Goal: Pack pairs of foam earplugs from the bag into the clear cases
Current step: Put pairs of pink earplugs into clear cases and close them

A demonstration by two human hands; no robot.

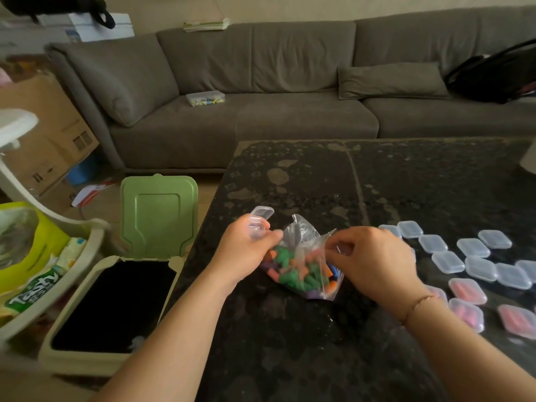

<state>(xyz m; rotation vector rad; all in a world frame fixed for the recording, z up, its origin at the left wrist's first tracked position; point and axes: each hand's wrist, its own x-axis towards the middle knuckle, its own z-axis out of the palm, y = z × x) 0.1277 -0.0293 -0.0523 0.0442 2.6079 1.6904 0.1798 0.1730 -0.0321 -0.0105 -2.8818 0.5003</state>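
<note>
A clear plastic bag (304, 265) full of green, orange, pink and purple foam earplugs lies on the dark table (319, 175). My left hand (246, 253) holds an open clear case (259, 224) with its lid up, just left of the bag's mouth. My right hand (374, 259) pinches the bag's right edge. To the right lie several closed empty clear cases (448, 262), and in front of them several closed cases with pink earplugs (467, 291).
An open bin (113, 309) with a raised green lid (158, 213) stands left of the table. A cart with snack packets (32, 268) is at the far left. A grey sofa (275, 91) runs behind the table, with cardboard boxes (43, 126) beside it.
</note>
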